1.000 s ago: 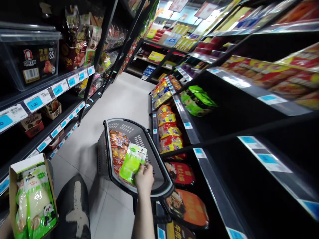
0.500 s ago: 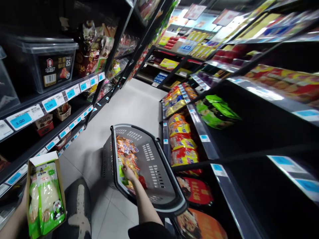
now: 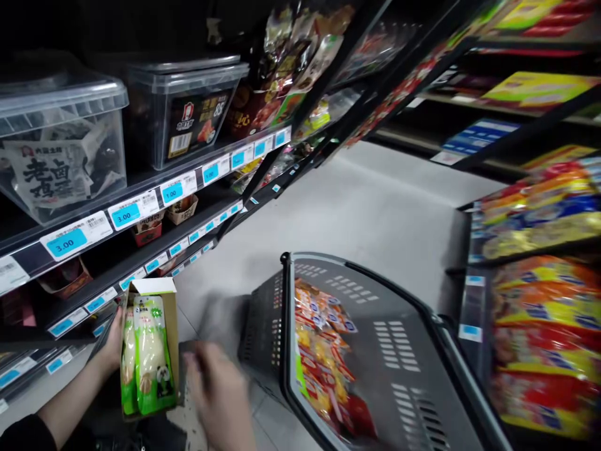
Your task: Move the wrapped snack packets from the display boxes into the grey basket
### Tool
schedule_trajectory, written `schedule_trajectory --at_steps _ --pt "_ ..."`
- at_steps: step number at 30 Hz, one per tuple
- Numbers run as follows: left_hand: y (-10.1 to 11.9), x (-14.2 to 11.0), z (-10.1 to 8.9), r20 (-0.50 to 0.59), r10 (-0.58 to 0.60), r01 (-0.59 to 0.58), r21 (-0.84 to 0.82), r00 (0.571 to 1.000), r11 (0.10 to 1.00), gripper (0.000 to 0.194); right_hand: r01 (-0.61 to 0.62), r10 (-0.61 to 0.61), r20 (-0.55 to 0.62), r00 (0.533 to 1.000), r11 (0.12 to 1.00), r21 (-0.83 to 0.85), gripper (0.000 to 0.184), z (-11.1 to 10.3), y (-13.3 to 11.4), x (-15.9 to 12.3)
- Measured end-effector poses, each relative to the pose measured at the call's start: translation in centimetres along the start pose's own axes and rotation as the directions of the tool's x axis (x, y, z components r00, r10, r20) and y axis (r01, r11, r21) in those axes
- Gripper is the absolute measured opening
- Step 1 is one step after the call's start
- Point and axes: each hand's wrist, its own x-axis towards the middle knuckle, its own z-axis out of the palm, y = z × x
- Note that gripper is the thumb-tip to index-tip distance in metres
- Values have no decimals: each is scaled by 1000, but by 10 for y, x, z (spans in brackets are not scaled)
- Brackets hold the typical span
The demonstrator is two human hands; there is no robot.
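My left hand (image 3: 113, 338) grips the left side of an open cardboard box (image 3: 173, 351), its fingers partly hidden behind it. Inside the box stand a few green-and-white snack packets (image 3: 151, 357) with a panda printed on them. Just right of the box is my right hand (image 3: 218, 391), smeared by motion, its fingers seemingly curled. Whether anything is in it I cannot make out. A grey shopping basket (image 3: 413, 341) on the floor holds orange, yellow and red snack packets (image 3: 323, 351), and a green edge shows at its near left side.
On the left, a shelf rack (image 3: 197, 178) carries clear plastic tubs (image 3: 61, 144) and bagged snacks, with price tags along its edges. To the right, another rack is stacked with red and yellow packets (image 3: 544, 351). Pale floor (image 3: 300, 213) runs between them.
My right hand has come out of the basket and moved left to beside the box. The view has swung left, and the box appears farther right in it, still in my left hand.
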Motion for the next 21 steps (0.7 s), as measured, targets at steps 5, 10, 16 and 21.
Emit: schedule_trajectory --at_steps 5,10,16,21 --pt "-7 12 -3 72 13 -13 0 997 1000 63 102 -98 36 995 986 -129 49 56 -77 -21" --pt "-8 17 -12 67 -13 13 2 998 1000 67 104 -86 97 992 975 -198 53 68 -59 -16" --pt "-6 18 -15 92 -54 55 -7 994 998 64 -131 120 90 989 983 129 47 38 -32 -1" --pt "-4 13 -15 88 -71 71 -2 994 997 61 -206 137 156 978 728 654 36 5 -21 -8"
